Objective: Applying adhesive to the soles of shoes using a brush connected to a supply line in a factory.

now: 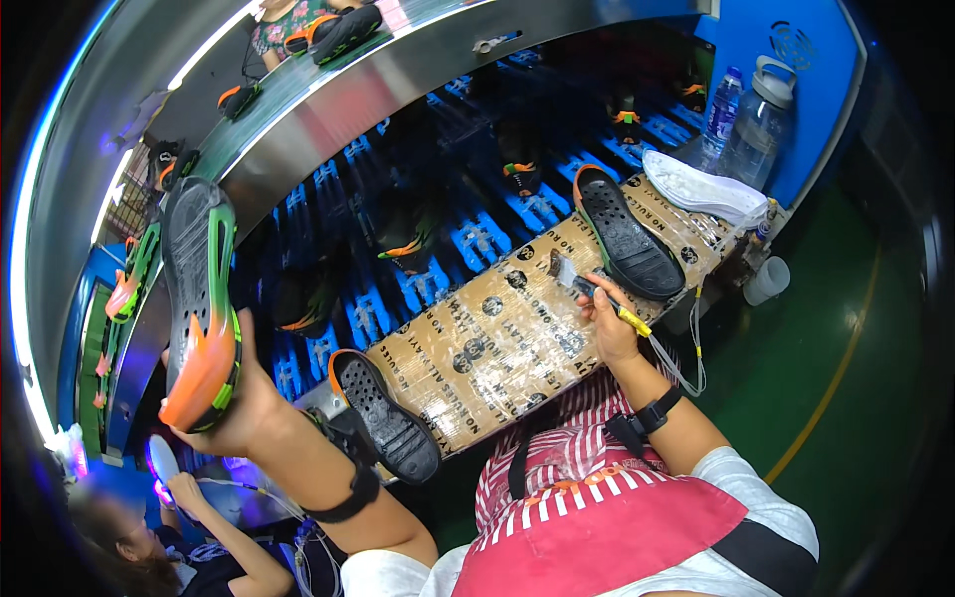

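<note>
Shiny brown board [477, 348].
Holey sole [194, 259] is held by the left hand [261, 398], fingers behind; bristly brush [570, 277] pinched in the right hand [612, 326].

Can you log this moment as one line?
left grip: orange-and-green sole, raised | right grip: brush | brown-covered board: left dark sole, right dark sole

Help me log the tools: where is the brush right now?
In the head view, the brush is right of centre, in the right hand above the brown-covered ledge, just left of an orange-tipped black sole.
</note>
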`<state>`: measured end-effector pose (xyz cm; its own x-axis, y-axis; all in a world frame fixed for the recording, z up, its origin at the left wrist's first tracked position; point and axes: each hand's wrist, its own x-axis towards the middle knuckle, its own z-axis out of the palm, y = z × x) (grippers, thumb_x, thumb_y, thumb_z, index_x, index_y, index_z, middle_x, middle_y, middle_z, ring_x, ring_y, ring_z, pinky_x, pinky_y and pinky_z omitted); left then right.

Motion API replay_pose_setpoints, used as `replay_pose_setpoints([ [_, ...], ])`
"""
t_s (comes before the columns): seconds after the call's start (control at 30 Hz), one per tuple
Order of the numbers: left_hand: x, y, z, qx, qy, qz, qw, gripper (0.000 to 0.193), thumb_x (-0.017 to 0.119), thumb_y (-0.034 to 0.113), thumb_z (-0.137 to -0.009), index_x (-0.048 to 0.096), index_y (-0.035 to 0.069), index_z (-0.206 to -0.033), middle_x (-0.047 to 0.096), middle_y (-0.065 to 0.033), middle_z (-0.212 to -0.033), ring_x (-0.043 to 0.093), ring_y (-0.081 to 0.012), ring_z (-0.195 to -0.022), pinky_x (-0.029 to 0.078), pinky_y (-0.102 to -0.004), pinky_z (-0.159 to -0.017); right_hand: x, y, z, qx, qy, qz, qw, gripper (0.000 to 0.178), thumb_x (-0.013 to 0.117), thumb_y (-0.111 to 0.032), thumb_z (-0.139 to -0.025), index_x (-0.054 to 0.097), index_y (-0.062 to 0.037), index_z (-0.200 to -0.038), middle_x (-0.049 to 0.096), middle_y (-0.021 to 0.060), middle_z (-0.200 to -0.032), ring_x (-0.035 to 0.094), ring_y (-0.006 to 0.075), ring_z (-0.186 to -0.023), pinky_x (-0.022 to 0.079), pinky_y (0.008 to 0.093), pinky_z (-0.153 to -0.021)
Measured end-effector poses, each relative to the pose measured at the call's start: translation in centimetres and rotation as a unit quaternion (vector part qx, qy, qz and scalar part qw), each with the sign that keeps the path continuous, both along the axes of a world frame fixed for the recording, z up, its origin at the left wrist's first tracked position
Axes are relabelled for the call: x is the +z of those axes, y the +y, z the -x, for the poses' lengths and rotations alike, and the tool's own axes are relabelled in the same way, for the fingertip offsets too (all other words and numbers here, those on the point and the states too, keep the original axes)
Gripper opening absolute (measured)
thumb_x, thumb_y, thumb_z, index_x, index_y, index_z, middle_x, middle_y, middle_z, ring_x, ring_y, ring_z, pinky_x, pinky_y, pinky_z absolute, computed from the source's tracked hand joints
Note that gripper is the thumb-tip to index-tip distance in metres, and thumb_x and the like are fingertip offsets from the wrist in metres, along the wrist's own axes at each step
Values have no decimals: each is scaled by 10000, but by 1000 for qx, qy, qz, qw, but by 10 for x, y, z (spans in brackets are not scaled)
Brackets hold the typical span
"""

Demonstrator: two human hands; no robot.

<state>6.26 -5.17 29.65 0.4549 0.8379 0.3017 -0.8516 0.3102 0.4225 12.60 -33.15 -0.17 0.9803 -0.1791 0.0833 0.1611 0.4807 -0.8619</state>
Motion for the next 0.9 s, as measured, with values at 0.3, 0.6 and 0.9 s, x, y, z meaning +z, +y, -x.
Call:
replay_pose_setpoints([
  [0.3, -63, 8, -1, -494, -51, -139, 857, 812, 548, 283, -761, 105, -23, -1369, 166, -234, -1406, 183, -369, -1308, 270, -552, -1005, 2, 1, -1, -14, -5, 18, 1000, 302, 538, -240, -877, 541, -12, -1075, 617, 47, -816, 509, 56, -664, 419, 182, -612],
  [0.6, -150, -51, 53, -564, 97, 34, 819, 670, 437, 493, -844, 338, 12, -1300, 412, -215, -1249, 413, -402, -1141, 412, -578, -842, 61, -31, 15, -17, -14, -98, 995, 203, 535, -100, -849, 578, 42, -987, 633, 111, -757, 556, 73, -588, 387, 145, -480],
  [0.9, -206, -86, 64, -616, 221, 136, 744, 725, 383, 612, -824, 393, 37, -1267, 508, -185, -1141, 508, -372, -1028, 466, -493, -813, 140, -10, 57, 146, -78, 69, 984, 200, 561, -74, -808, 601, 51, -959, 637, 99, -801, 587, 89, -677, 470, 206, -616],
])
